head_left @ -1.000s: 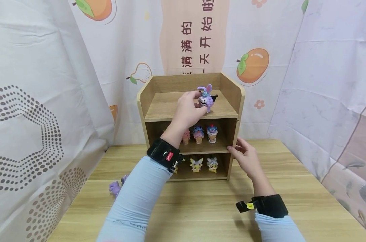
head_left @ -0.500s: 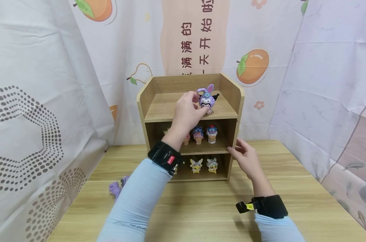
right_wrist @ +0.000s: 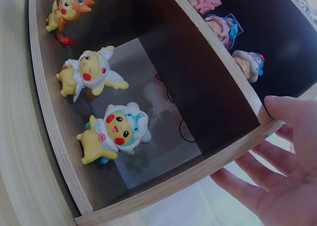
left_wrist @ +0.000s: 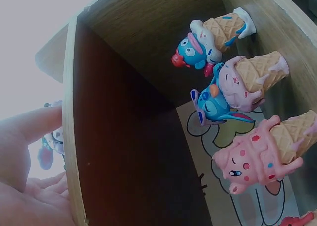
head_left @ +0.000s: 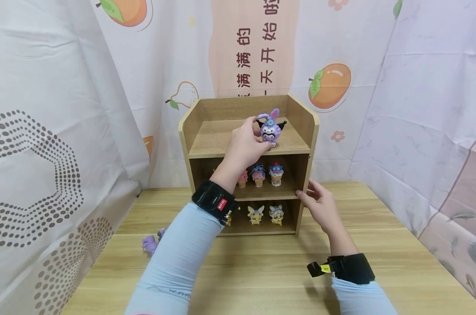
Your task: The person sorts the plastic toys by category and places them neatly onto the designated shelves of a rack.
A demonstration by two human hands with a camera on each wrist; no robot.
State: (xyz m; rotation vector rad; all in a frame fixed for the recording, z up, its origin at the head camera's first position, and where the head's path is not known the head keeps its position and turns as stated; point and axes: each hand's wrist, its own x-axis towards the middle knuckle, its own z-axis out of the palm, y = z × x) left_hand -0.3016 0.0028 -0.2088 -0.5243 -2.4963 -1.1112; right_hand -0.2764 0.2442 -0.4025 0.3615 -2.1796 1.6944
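A purple figurine (head_left: 270, 131) with rabbit ears and black points at its sides is upright at the front of the top board of a wooden shelf unit (head_left: 301, 118). My left hand (head_left: 243, 142) holds it from its left side, thumb low at the front and fingers behind. In the left wrist view, the shelf edge partly hides this figurine (left_wrist: 45, 156). My right hand (head_left: 322, 203) grips the unit's right side panel at middle-board height. In the right wrist view, its thumb (right_wrist: 285, 107) lies on the front edge and its fingers lie along the outer face.
Ice-cream-cone figurines (head_left: 276, 175) stand on the middle level. Yellow figurines (head_left: 276, 215) stand on the bottom level, some hidden by my left arm. More purple figurines (head_left: 149, 244) lie on the table (head_left: 257, 271) at left, partly behind my sleeve. Printed curtains (head_left: 340, 26) hang behind.
The purple figurine has turned in my left hand, so that its face now points forward. My left hand has barely shifted. My right hand stays on the side panel.
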